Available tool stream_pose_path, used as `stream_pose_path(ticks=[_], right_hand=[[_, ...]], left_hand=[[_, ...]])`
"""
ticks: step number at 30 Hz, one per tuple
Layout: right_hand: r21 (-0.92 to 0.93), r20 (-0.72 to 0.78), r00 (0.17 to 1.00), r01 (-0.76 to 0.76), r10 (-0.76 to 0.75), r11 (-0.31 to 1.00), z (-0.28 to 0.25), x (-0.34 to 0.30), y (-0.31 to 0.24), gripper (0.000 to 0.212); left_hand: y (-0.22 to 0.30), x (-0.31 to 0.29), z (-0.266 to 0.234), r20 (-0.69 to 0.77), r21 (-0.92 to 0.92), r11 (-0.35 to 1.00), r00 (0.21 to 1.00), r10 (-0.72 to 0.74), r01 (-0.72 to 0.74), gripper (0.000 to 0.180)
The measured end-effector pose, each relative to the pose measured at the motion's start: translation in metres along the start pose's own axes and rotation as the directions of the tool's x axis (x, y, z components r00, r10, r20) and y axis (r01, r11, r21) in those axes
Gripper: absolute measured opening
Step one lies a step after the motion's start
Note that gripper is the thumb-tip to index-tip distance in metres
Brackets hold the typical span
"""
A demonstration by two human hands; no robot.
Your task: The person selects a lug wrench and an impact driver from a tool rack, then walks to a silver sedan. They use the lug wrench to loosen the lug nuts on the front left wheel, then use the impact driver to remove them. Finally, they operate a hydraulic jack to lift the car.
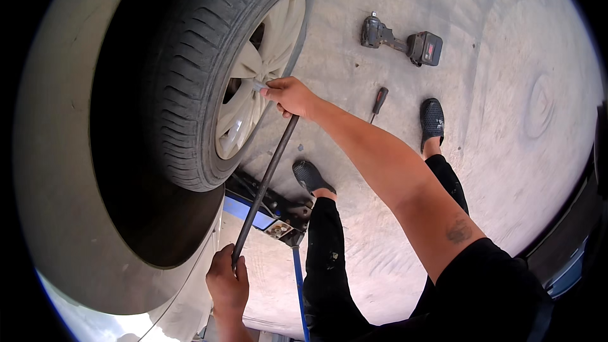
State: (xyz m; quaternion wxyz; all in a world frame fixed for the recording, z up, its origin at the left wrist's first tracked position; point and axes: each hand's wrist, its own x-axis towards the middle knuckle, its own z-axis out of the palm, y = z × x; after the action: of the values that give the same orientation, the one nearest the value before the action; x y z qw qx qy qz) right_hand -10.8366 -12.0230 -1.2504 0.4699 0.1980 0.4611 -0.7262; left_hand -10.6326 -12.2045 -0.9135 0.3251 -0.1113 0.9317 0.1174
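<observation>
A car wheel (190, 88) with a black tyre and pale spoked rim sits in the wheel arch of a light-coloured car (63, 171). A long dark breaker bar (267, 174) slants from the rim's middle down toward me. My right hand (290, 96) is closed round its upper end, thumb and fingers at a silver socket (258, 85) by the hub. Lower down, my left hand (228, 282) grips the bar's other end, fingers wrapped round it. The socket's contact with a wheel nut is hidden.
Below the wheel stands a blue and black floor jack (253, 212) with a blue handle (299, 285) near my left leg. A cordless impact wrench (399, 41) and a screwdriver (380, 100) lie on the concrete floor (494, 133). My feet stand apart in black clogs (432, 119).
</observation>
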Motion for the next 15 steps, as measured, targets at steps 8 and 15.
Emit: stream_pose_path(ticks=[8,15], right_hand=[[0.185,0.093,0.982,-0.181,0.166,0.966,-0.016,0.008,-0.016,0.028],[0.043,0.069,0.989,-0.137,0.134,0.990,-0.006,0.008,-0.022,0.036]], left_hand=[[0.082,0.002,-0.105,0.189,-0.008,0.998,0.980,0.055,-0.054,0.039],[0.056,-0.011,-0.130,0.422,-0.237,0.897,0.871,-0.250,0.372,0.046]])
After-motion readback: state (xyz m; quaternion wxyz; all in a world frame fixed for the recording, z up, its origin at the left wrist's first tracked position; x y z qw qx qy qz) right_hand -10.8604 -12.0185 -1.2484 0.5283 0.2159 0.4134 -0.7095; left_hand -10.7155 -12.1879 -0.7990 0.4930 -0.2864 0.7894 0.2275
